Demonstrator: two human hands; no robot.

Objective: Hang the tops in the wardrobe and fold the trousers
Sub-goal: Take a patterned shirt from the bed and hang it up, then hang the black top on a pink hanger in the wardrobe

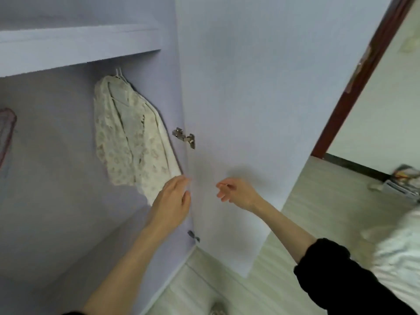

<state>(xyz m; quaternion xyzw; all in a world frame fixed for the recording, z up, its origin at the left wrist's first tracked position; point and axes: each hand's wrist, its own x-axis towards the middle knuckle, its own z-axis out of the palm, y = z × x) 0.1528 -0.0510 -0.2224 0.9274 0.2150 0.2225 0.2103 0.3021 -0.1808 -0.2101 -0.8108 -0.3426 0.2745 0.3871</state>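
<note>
A cream top with a faint floral print hangs on a white hanger inside the pale lilac wardrobe, close to its right wall. A second pale garment hangs behind it, partly hidden. My left hand is stretched out just below the top's hem, fingers straight, holding nothing. My right hand hovers in front of the wardrobe's open door, fingers loosely curled and empty. No trousers are in sight.
A pink hanger shows at the left edge inside the wardrobe. A shelf runs above the hanging space. White bedding lies at the right. A dark red door frame and some clutter stand beyond the open door.
</note>
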